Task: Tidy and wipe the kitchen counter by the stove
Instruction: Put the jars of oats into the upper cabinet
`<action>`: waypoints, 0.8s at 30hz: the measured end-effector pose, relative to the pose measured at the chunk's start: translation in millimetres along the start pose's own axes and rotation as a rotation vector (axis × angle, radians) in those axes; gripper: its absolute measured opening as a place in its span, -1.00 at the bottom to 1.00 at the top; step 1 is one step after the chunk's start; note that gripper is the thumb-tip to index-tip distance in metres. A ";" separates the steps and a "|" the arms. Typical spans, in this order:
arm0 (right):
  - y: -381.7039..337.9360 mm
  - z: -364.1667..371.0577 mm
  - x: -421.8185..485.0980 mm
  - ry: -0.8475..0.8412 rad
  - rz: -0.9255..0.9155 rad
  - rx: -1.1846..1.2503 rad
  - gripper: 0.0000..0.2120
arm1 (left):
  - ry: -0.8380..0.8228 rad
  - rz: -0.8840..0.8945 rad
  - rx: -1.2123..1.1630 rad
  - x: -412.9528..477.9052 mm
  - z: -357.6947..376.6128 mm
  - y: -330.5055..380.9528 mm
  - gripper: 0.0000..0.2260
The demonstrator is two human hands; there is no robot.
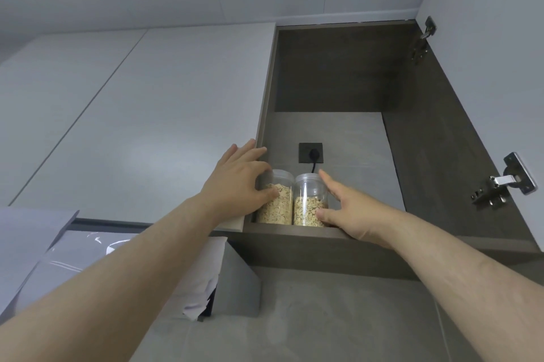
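seating the oat jars

head view: left hand (pixel 235 182) wraps the left jar (pixel 278 205); right hand (pixel 347 214) presses straight fingers against the right jar (pixel 309 199). both jars stand touching at the cabinet shelf (pixel 294 230) front edge. best to slide them back upright, clear of the plug cord (pixel 313 167).

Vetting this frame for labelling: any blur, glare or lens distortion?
Head view: the left jar and right jar look fairly sharp; the wide-angle lens splays the cabinet walls; white glare streaks cross the glossy panel lower left; the cabinet's upper recess is shadowed.
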State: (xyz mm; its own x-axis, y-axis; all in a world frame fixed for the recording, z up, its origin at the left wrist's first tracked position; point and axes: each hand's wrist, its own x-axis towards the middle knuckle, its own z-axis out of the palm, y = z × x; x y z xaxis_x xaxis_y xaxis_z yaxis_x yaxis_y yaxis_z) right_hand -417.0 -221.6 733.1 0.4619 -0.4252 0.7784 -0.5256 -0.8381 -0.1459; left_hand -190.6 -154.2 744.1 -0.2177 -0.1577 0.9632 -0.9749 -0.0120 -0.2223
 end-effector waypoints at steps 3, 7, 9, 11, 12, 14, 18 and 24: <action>-1.0 0.5 -3.3 0.008 0.006 -0.001 -0.18 | -0.010 0.011 0.004 -0.7 -0.1 -1.2 -0.55; -6.8 4.8 -17.2 0.215 0.005 0.045 -0.30 | -0.041 -0.017 -0.151 -9.0 -5.5 0.1 -0.40; -10.7 11.1 -27.7 0.355 -0.026 0.009 -0.50 | -0.102 -0.068 -0.308 -15.7 -13.9 4.3 -0.41; -11.5 19.6 -39.5 0.416 -0.043 -0.075 -0.65 | -0.175 -0.082 -0.426 -27.2 -23.0 9.7 -0.49; -10.3 24.0 -45.8 0.419 -0.040 -0.112 -0.69 | -0.184 -0.071 -0.483 -34.6 -27.2 12.5 -0.54; -10.5 31.9 -60.6 0.405 -0.039 -0.153 -0.72 | -0.168 -0.040 -0.567 -51.4 -35.6 20.0 -0.62; -9.3 45.3 -87.8 0.290 -0.065 -0.402 -0.55 | -0.307 0.026 -0.466 -78.6 -48.0 38.6 -0.65; -24.1 44.0 -156.3 0.165 0.042 -0.244 -0.58 | -0.326 0.060 -0.447 -122.1 -55.4 53.5 -0.63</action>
State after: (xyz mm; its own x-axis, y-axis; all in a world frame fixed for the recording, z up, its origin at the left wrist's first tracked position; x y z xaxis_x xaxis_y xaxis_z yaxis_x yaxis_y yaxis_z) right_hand -445.1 -150.0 588.0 0.3239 -0.3801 0.8664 -0.7075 -0.7053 -0.0449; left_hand -218.7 -80.9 622.9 -0.3171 -0.4436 0.8383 -0.9016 0.4151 -0.1215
